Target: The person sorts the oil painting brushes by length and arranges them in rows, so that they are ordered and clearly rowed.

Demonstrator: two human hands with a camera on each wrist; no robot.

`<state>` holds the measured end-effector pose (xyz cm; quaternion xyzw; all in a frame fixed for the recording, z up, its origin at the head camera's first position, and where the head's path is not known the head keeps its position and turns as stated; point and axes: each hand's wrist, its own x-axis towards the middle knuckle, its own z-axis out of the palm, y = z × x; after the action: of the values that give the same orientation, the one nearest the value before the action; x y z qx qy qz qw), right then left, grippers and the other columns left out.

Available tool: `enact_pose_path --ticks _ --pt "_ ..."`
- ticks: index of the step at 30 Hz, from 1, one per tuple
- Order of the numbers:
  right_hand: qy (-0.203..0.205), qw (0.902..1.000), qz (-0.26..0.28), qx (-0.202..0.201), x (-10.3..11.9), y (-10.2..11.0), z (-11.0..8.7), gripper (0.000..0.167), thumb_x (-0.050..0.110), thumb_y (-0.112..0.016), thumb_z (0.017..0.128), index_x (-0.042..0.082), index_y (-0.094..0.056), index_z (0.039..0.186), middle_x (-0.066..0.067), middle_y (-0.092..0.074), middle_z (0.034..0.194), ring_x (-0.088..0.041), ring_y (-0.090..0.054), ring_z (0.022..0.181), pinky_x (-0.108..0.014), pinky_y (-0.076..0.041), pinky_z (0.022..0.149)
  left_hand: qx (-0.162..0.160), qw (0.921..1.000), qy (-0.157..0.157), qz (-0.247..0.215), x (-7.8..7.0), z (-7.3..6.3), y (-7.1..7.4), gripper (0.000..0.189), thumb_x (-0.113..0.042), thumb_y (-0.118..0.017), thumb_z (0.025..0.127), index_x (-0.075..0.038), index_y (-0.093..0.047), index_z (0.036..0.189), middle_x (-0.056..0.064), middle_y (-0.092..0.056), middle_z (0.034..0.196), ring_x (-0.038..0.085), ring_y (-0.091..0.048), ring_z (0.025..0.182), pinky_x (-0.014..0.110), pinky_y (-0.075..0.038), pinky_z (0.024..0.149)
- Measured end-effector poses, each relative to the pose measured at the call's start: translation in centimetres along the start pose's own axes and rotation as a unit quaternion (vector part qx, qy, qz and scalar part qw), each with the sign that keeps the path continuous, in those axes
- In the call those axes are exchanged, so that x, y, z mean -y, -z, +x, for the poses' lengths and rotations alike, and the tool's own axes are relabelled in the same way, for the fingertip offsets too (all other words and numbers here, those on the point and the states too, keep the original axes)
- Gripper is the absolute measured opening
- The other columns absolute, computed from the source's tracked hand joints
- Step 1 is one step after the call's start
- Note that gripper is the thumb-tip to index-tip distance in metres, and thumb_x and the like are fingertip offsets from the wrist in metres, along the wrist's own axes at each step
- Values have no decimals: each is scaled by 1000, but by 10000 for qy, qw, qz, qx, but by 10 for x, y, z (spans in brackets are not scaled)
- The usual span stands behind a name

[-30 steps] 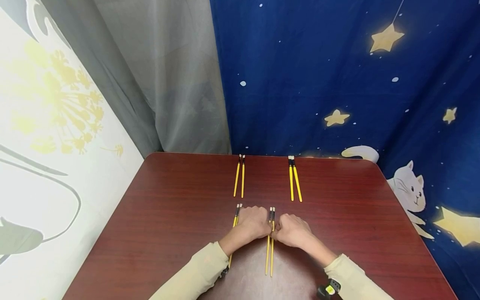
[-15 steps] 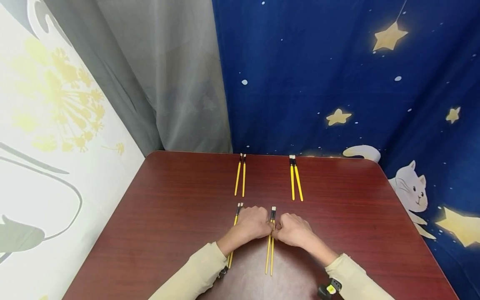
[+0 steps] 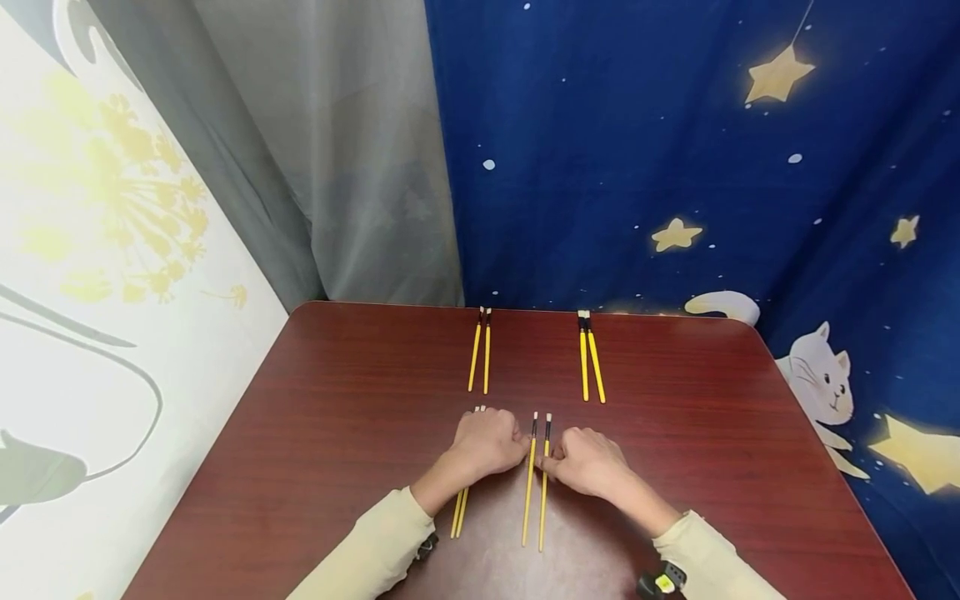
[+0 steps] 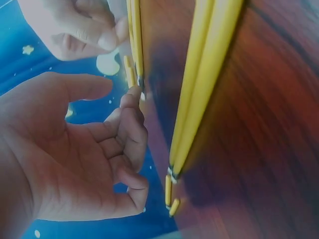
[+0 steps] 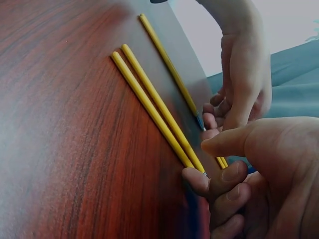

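Two paintbrushes with yellow handles, black collars and pale bristles lie side by side between my hands: the left paintbrush and the right paintbrush, with a narrow gap between them. My left hand is just left of them, its thumb and curved fingers apart with nothing held in the left wrist view. Beneath that hand, another paintbrush pair is partly covered. My right hand is beside the right paintbrush; one fingertip touches it near the collar, the thumb staying apart.
Farther back on the reddish-brown table lie a far left paintbrush pair and a far right paintbrush pair, bristles toward the back edge. Behind the table hang a grey curtain and a blue star-patterned curtain.
My left hand has moved left, off the middle pair. The two middle paintbrushes, first close together at the bristles, now lie apart. The right hand has hardly moved.
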<state>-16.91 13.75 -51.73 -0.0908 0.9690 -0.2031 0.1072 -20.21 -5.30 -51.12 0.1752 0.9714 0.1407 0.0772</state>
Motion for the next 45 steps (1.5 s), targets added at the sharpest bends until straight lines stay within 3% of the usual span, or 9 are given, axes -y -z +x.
enact_pose_path --ticks 6,11,16,21,24,33,40,45 --pt "-77 10000 25 -4 -3 3 -1 53 49 -73 94 25 -65 48 15 -37 41 -12 -41 46 -33 -29 47 -40 9995 131 -269 17 -5 12 49 -43 -64 99 -28 -55 53 -12 -50 53 13 -52 55 38 -47 61" --pt "-115 9988 105 -459 3 1 2 45 49 -76 93 29 -62 55 14 -48 48 -12 -48 50 -33 -35 48 -202 9973 433 -565 38 -7 26 34 -42 -67 99 -28 -69 68 -9 -62 60 15 -56 56 35 -46 59" --pt "167 9956 285 -876 23 -1 7 33 46 -79 91 32 -62 66 14 -54 56 -10 -51 52 -33 -39 50 -265 9955 825 -372 57 -5 37 38 -46 -69 98 -29 -68 65 -8 -59 56 16 -57 58 36 -45 59" --pt "656 9946 221 -775 46 -9 12 30 41 -81 89 34 -62 68 17 -54 56 -10 -53 56 -33 -41 52 138 9955 901 -268 68 -6 39 50 -49 -77 92 -24 -59 53 -7 -51 53 18 -55 57 37 -41 57" --pt "784 9946 163 -663 59 -16 16 32 42 -83 87 35 -62 64 18 -55 57 -9 -53 58 -34 -41 53 372 9947 915 -269 71 -7 37 51 -50 -80 89 -24 -56 52 -9 -49 53 16 -54 58 35 -40 57" --pt "647 9957 -495 -442 91 -38 21 52 57 -83 82 27 -54 51 8 -51 55 -16 -50 51 -35 -37 47 380 9948 904 -272 74 -7 33 48 -43 -80 92 -23 -58 55 -8 -51 54 16 -54 56 35 -40 60" --pt "688 9945 -730 -307 97 -45 27 58 57 -85 81 23 -47 52 4 -48 54 -19 -47 49 -36 -37 45 588 9937 939 -158 73 -5 33 34 -41 -81 90 -23 -67 65 -7 -64 67 17 -59 65 45 -50 74" --pt "561 9952 -794 -80 97 -42 29 58 58 -84 81 23 -48 52 3 -52 57 -19 -50 52 -38 -41 48 571 9937 958 -141 74 -6 31 34 -42 -82 90 -24 -66 65 -7 -63 67 17 -59 66 47 -51 76"
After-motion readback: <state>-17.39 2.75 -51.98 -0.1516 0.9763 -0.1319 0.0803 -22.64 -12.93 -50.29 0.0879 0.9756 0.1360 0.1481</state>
